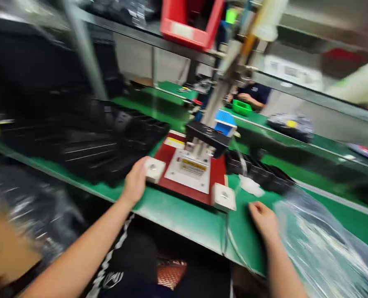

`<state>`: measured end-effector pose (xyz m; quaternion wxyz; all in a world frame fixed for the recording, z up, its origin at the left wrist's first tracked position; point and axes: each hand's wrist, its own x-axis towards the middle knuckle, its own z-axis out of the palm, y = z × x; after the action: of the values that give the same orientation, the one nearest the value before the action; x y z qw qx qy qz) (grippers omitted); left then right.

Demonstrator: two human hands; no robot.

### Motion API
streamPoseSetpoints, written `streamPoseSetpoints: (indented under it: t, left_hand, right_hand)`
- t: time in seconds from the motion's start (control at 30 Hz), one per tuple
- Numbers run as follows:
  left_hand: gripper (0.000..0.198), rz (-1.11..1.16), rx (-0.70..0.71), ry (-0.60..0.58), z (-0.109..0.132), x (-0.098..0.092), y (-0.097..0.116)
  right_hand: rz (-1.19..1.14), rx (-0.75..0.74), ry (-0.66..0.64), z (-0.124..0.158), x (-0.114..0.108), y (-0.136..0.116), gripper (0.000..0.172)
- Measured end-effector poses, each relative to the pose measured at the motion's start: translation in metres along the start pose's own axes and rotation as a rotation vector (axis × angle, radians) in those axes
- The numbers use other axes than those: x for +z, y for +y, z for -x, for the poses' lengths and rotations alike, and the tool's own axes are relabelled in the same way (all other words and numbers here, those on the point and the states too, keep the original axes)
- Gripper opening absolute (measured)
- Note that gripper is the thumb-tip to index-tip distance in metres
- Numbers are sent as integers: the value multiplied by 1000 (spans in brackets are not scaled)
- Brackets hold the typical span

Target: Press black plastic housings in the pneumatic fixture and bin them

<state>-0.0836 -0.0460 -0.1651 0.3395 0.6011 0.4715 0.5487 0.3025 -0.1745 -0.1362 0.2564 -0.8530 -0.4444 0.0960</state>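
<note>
A small press machine [199, 145] with a red base and a white plate stands on the green workbench [184, 215]. Two white button boxes sit at its front corners. My left hand [136, 182] rests against the left button box [153, 169], fingers curled beside it. My right hand [263, 218] lies on the bench just right of the right button box [223, 196], fingers curled loosely, nothing seen in it. A small white piece [251, 185] lies just beyond that hand. The whole picture is smeared by motion.
Black trays [97, 140] are stacked at the left of the bench. A clear plastic bag [320, 244] spreads at the right. A black tray [258, 169] lies behind the machine. Another person's hand [248, 98] works at a far bench near a green box. A red bin [190, 25] sits overhead.
</note>
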Motion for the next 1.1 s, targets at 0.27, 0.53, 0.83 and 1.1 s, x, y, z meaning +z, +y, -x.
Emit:
streamPoseSetpoints:
  t: [0.27,0.53,0.83,1.1]
  left_hand:
    - [49,29,8,72,-4,-16,-7]
    - [51,87,-17,63,-2,-16,-8]
    - [56,64,-30,77,-1,-16,-7]
    - [53,-68,-29,111,0,-17,-8]
  right_hand:
    - [180,164,-43,-35,16,37,26]
    - [64,56,42,-21,15,29,40]
    - [13,-60,115,-11,16,24,44]
    - [-83,-98,187,-6,20,25,40]
